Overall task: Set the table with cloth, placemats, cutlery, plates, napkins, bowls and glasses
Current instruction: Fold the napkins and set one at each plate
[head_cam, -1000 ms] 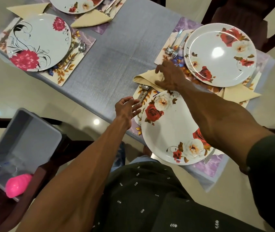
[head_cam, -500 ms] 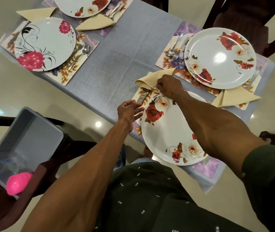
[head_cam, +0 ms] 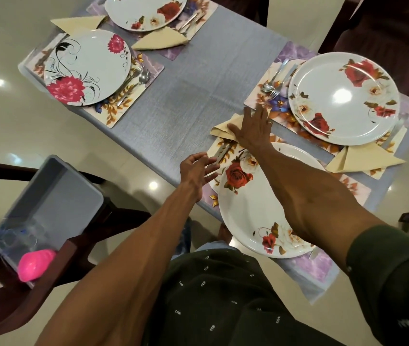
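A grey cloth covers the table, with several floral placemats and plates on it. My right hand lies flat with straight fingers on a folded beige napkin just beyond the nearest rose plate. My left hand hovers with loosely spread fingers at the table edge, over the cutlery left of that plate. The right plate has a spoon and fork beside it and a napkin below it.
Far left stand a pink-flower plate and another rose plate, each with napkins and cutlery. A clear plastic bin holding a pink object sits on a dark wooden chair at lower left. More chairs stand beyond the table.
My right hand has gone from pinching the napkin with curled fingers to lying flat on it. The left hand stays near the cutlery. The camera has shifted a little.
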